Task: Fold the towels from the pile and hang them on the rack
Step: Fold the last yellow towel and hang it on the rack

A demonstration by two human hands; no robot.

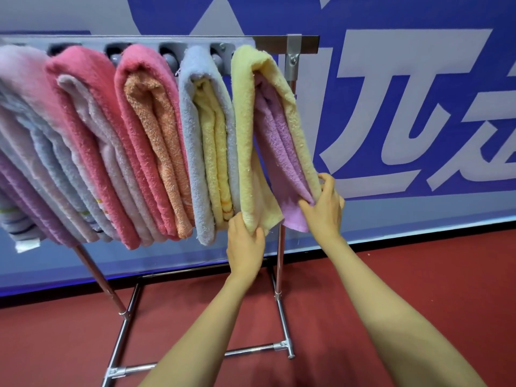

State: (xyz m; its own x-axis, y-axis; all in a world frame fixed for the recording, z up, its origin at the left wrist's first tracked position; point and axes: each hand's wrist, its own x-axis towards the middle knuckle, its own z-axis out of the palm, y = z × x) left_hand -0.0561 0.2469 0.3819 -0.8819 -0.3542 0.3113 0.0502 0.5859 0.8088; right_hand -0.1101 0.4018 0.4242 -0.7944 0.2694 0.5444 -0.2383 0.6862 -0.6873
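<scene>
A metal towel rack (290,41) stands in front of me with several folded towels draped over its pegs. On the rightmost peg hangs a yellow towel (251,113) with a lilac towel (282,160) folded under it. My left hand (245,247) grips the yellow towel's near lower end. At the far lower end, my right hand (325,208) holds the yellow and lilac layers together. To the left hang a grey-blue towel (192,129), two pink towels (134,107) and paler ones.
The rack's chrome legs and base bars (282,308) stand on a red floor (418,275). Behind it runs a blue and grey printed wall banner (405,107). No towel pile is in view.
</scene>
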